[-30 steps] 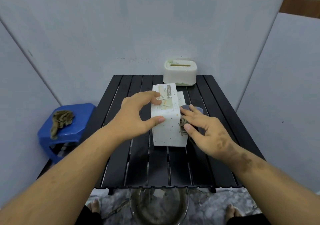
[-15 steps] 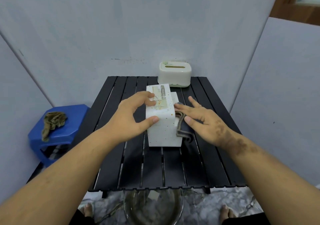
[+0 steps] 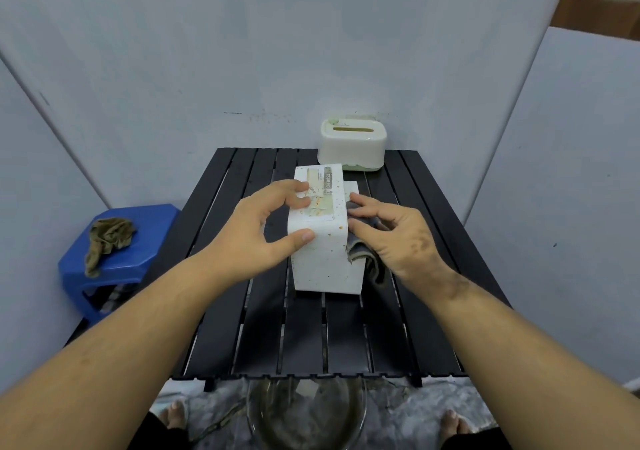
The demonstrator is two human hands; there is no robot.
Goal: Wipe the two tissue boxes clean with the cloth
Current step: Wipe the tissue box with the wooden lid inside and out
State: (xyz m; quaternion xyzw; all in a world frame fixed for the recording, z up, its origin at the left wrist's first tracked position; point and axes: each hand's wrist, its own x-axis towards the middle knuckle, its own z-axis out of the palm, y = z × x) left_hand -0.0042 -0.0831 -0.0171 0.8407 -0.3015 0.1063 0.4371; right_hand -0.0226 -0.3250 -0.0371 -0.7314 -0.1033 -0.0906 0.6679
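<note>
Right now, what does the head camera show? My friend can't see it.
The left hand holds a speckled white tissue box on a black slatted table while the right hand presses a grey cloth against its side. A second tissue box sits behind.

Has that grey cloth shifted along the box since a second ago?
Yes. The grey cloth under the right hand has slid along the speckled box's right side, from near its far end towards the front corner.
</note>
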